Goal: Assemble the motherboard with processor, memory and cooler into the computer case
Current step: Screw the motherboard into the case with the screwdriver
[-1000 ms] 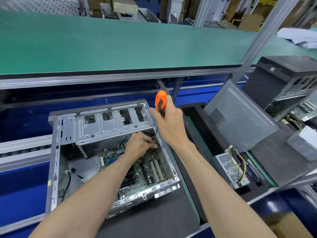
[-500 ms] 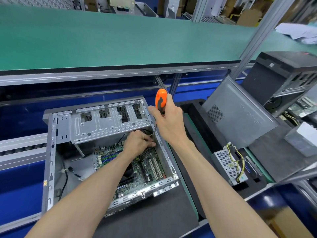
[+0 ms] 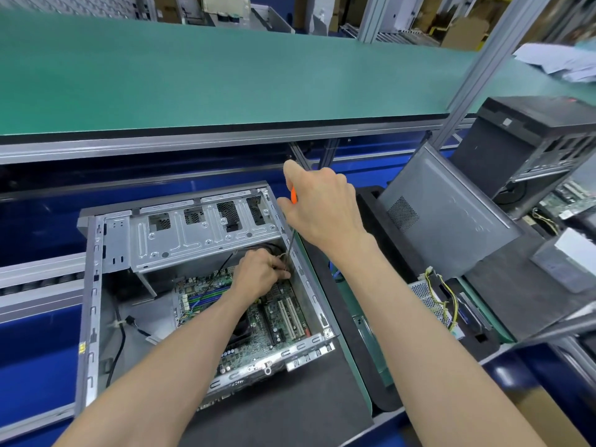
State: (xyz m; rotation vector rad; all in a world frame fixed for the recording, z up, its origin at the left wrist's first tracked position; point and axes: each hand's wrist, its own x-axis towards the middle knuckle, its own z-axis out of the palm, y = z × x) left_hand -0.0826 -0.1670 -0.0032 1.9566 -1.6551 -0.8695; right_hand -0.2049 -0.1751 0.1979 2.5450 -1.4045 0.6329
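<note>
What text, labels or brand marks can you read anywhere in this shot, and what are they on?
No text is legible.
Motherboard: printed markings too small to read.
Yellow sticker on the open computer case's left edge: blurred.
Grey label on the black tower case: blurred.
Papers on the green shelf: unreadable.

Just one view here — your head cam, wide-angle, looking forward and down, close over the open computer case [image 3: 96, 285] — the green shelf [image 3: 225, 75] fills the top.
</note>
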